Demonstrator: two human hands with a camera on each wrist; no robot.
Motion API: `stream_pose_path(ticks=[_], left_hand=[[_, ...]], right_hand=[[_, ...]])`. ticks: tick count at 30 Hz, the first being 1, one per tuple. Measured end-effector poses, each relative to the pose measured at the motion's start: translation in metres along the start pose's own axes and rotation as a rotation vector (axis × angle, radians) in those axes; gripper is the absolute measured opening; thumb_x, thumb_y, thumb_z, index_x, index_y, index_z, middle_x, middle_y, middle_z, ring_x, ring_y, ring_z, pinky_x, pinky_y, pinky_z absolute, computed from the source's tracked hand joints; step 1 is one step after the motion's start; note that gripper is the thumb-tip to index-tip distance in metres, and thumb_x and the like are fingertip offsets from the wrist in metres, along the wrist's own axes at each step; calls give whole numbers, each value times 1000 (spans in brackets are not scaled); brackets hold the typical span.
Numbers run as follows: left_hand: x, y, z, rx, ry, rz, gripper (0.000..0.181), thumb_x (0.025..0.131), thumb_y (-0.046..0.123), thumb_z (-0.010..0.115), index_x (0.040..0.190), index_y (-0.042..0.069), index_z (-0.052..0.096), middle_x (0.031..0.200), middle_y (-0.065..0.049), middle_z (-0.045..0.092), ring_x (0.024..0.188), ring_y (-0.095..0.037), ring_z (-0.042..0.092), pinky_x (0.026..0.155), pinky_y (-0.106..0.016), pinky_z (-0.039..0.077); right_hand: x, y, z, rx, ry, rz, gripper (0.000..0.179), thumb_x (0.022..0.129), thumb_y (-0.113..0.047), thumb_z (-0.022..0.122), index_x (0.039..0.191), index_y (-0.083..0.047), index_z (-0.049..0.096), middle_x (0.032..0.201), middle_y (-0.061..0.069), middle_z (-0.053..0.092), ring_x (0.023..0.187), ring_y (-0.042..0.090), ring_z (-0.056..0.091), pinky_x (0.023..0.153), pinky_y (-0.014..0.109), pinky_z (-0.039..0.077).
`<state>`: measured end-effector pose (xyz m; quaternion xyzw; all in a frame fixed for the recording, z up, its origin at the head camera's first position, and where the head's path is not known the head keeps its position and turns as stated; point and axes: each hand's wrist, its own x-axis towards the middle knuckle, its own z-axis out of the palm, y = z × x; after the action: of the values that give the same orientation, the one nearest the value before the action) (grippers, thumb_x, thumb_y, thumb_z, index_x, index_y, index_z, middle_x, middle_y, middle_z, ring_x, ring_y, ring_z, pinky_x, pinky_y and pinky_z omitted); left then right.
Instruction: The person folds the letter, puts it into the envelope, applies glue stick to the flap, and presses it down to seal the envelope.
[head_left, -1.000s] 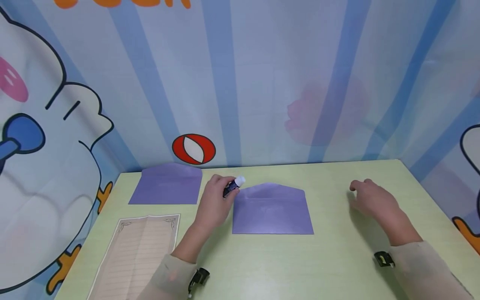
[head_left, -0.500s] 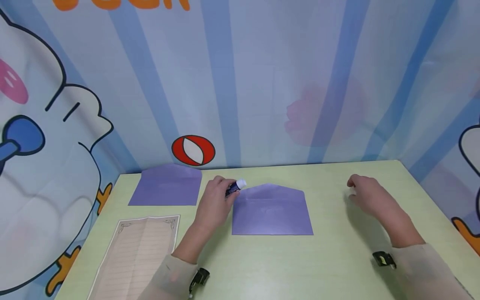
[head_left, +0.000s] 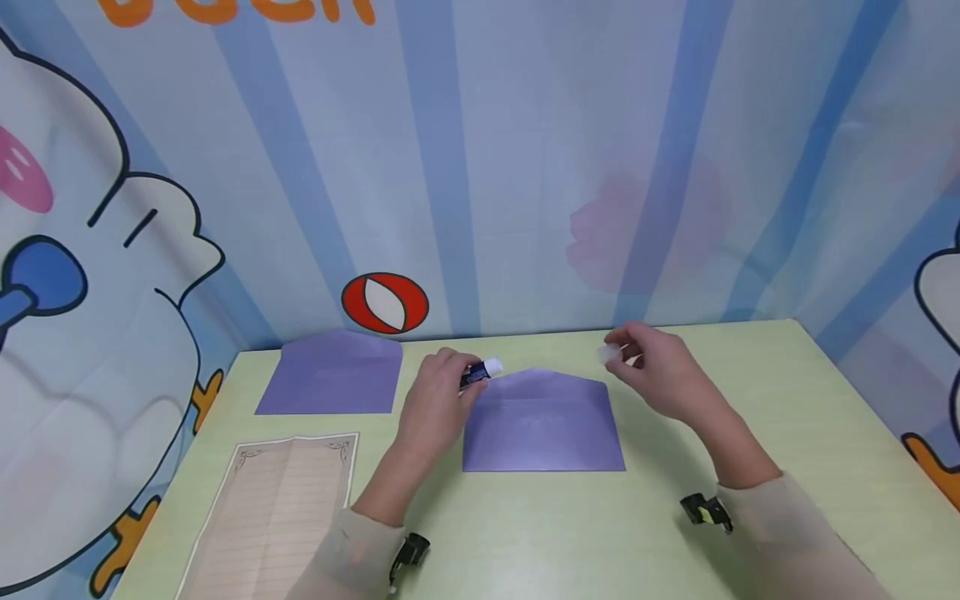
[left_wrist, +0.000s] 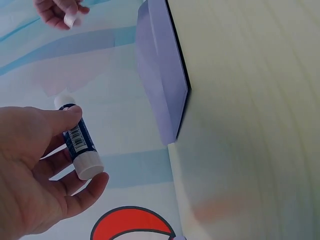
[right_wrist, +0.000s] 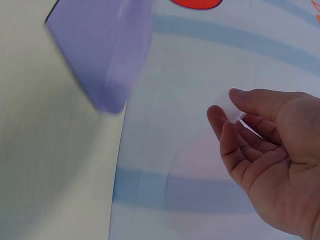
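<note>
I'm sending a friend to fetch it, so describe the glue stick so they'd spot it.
On the pale table, find the purple envelope near the middle. By its far left corner, the left hand holds the glue stick. Its dark blue, barcoded tube with white ends sets it apart from the small white cap in the right hand.

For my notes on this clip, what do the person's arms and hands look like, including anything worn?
The left sleeve and right sleeve are pale beige and reach the wrists. A small black device sits by the left cuff, another black device by the right. The left hand and right hand wear no gloves.
</note>
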<state>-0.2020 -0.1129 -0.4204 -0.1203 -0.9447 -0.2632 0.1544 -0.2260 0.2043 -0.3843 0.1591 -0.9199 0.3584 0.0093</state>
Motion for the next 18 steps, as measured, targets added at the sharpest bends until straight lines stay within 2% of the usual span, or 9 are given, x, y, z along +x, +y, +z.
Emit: stream_pose_path(ticks=[7, 18], left_hand=[[1, 3, 3, 7, 14, 45, 31, 94, 17, 85, 122, 8, 76, 112, -8, 68, 101, -26, 60, 86, -40, 59], [0, 2, 7, 41, 23, 109, 27, 94, 18, 84, 120, 10, 76, 110, -6, 68, 98, -26, 60, 84, -40, 59]], right_hand=[[13, -22, 32, 112, 51, -101, 28, 101, -7, 73, 128, -2, 66, 115, 11, 72, 101, 27, 71, 87, 44, 59], [18, -35, 61, 230, 53, -157, 29, 98, -2, 75, 126, -3, 68, 119, 10, 73, 104, 25, 72, 89, 44, 60]])
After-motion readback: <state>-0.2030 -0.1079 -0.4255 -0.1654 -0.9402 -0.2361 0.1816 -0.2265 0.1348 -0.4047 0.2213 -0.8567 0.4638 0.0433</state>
